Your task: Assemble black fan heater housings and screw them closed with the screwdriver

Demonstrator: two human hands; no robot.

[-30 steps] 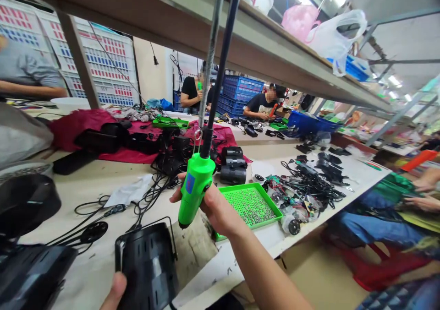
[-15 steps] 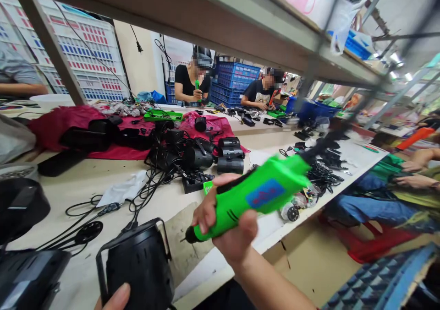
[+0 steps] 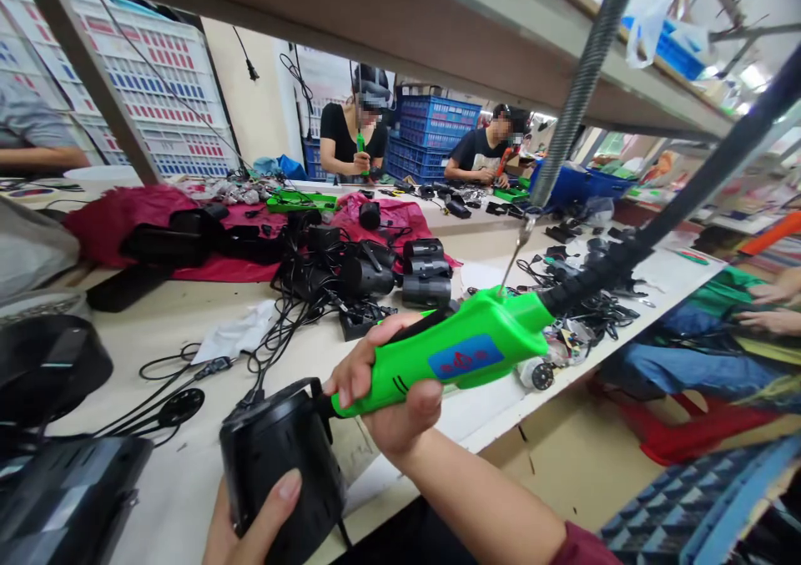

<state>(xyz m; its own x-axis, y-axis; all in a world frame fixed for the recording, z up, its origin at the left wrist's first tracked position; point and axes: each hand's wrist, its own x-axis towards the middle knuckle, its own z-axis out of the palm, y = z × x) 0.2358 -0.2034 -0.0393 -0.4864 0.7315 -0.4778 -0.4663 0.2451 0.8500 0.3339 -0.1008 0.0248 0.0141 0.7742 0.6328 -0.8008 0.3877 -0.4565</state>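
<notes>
My left hand point(image 3: 254, 519) grips a black cylindrical plastic housing point(image 3: 281, 456) low in the view, with its ribbed side facing me. My right hand point(image 3: 391, 381) is closed around a green electric screwdriver point(image 3: 466, 356), which lies nearly level. The screwdriver's tip meets the housing's upper edge and is hidden where they touch. A black cable point(image 3: 688, 206) runs up and right from the tool's rear end. A thin metal hook point(image 3: 516, 252) rises from the tool's top towards a coiled spring hanger point(image 3: 585, 73).
Black device parts and tangled cords point(image 3: 325, 273) lie on the white workbench point(image 3: 188, 456), with red cloth point(image 3: 138, 223) behind them. A shelf point(image 3: 350, 39) runs overhead. Co-workers sit across the bench before blue crates point(image 3: 431, 131). Another person's hands point(image 3: 773, 310) are at the right.
The screwdriver has swung from upright to nearly level, and its tip has come to the housing. The housing has risen and moved right, with more of my left hand showing.
</notes>
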